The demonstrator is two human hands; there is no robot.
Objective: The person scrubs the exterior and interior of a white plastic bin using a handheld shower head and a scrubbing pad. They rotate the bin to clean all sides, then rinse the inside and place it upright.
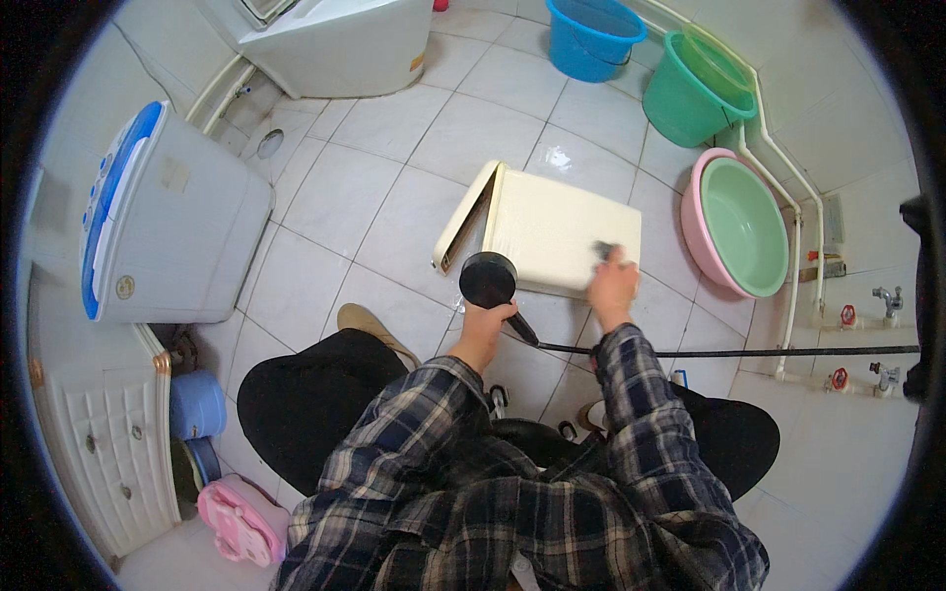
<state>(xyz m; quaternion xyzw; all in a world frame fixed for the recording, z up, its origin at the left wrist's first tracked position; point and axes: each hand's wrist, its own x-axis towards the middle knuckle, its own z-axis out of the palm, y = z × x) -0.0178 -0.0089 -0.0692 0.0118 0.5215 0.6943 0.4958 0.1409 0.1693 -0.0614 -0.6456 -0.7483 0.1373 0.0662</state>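
Observation:
A cream plastic bin [565, 221] lies on its side on the tiled floor in front of me. Its lid [467, 216], at the left end, stands partly ajar. My left hand [479, 329] grips a black shower head [488, 279] by the handle, just before the bin's near left corner. From that handle a black hose [709, 354] runs off to the right. My right hand [615, 288] is over the bin's right end, holding a small dark brush [606, 250] against the upper side. Motion blurs the brush, and the fingers partly hide it.
Beyond the bin stand a blue bucket [591, 44] and a green bucket [680, 103]. Nested pink [695, 214] and green basins [743, 229] lean at the right wall, near taps [890, 301]. A washing machine [185, 221] stands left; a pink basin [247, 510] lies lower left.

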